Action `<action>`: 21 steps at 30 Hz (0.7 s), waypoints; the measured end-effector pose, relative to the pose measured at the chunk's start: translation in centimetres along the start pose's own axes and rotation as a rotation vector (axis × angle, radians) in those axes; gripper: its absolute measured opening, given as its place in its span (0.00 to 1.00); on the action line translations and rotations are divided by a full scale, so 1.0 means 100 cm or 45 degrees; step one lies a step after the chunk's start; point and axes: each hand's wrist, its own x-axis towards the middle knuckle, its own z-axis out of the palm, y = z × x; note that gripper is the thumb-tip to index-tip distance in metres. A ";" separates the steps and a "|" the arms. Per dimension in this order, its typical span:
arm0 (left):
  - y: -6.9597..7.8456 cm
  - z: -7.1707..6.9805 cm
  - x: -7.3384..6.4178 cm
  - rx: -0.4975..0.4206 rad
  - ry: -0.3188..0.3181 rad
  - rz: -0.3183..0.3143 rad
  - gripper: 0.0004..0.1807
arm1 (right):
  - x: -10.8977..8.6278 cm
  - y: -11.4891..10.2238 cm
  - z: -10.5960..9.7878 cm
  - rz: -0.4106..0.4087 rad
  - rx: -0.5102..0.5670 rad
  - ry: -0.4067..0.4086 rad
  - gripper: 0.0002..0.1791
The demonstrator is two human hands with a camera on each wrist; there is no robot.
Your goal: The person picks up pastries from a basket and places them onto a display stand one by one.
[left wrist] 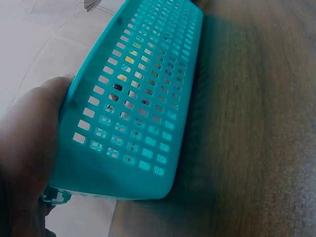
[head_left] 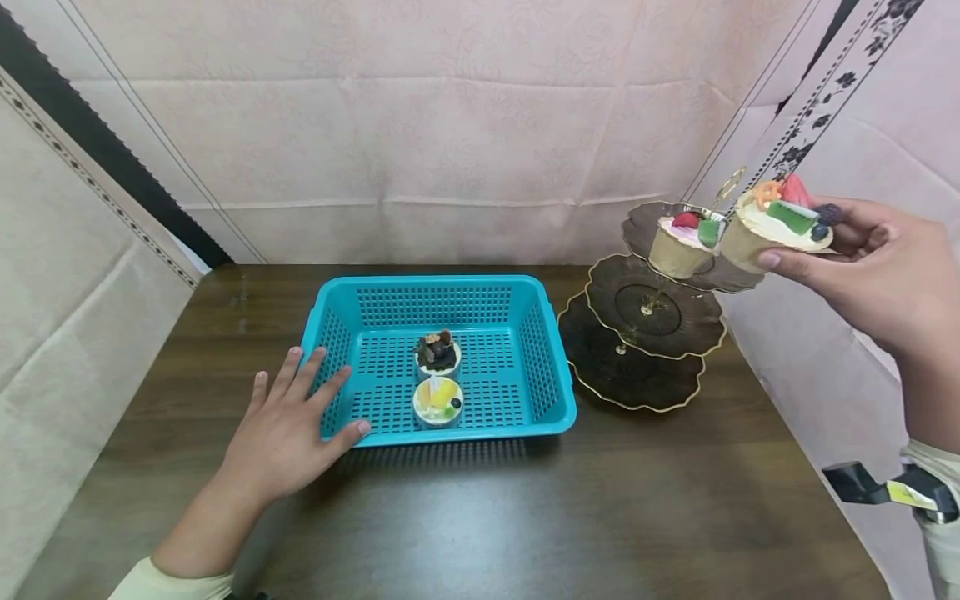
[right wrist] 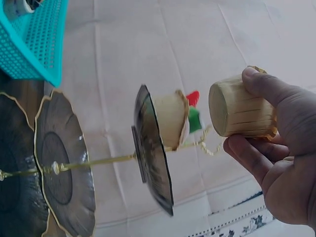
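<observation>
My right hand (head_left: 892,267) pinches a cupcake (head_left: 757,242) in a pale paper cup between thumb and fingers. Fruit pieces and white cream top it; in the right wrist view its plain base (right wrist: 219,108) shows, apart from the stand. Beside it, a second fruit cupcake (head_left: 678,250) sits on the top plate of a dark, gold-edged three-tier stand (head_left: 630,387). My left hand (head_left: 288,433) rests with spread fingers on the left end of a turquoise basket (head_left: 558,400). Inside the basket are a chocolate-topped cupcake (head_left: 437,353) and a yellow-fruit cupcake (head_left: 438,402).
The basket and the stand are side by side on a brown wooden table (head_left: 525,525). Pale cloth (head_left: 480,150) hangs behind and at both sides. A gold handle (head_left: 729,185) rises above the stand's top plate.
</observation>
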 end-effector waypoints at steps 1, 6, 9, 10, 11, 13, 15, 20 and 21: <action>0.000 0.000 0.000 -0.002 0.003 0.002 0.53 | 0.001 0.002 -0.001 0.008 -0.024 0.004 0.30; -0.001 0.001 0.000 -0.006 0.010 0.009 0.52 | 0.007 0.013 -0.005 0.025 -0.035 0.003 0.36; -0.001 0.001 0.000 -0.015 0.006 0.012 0.52 | 0.010 0.018 -0.006 0.051 -0.064 0.000 0.36; -0.001 0.000 0.000 -0.017 0.004 0.013 0.52 | 0.011 0.019 -0.007 0.064 -0.097 0.000 0.37; -0.001 0.000 0.000 -0.016 0.003 0.012 0.52 | 0.012 0.021 -0.007 0.072 -0.140 0.002 0.38; -0.001 -0.001 -0.001 -0.015 0.002 0.010 0.52 | 0.013 0.022 -0.006 0.098 -0.234 0.008 0.43; -0.001 -0.001 -0.001 -0.014 0.006 0.010 0.52 | 0.013 0.024 -0.005 0.122 -0.321 0.001 0.46; -0.001 0.000 -0.001 -0.020 0.009 0.015 0.52 | 0.013 0.029 0.000 0.159 -0.452 -0.044 0.48; -0.001 0.000 -0.001 -0.020 0.010 0.016 0.52 | 0.014 0.030 0.000 0.161 -0.477 -0.054 0.48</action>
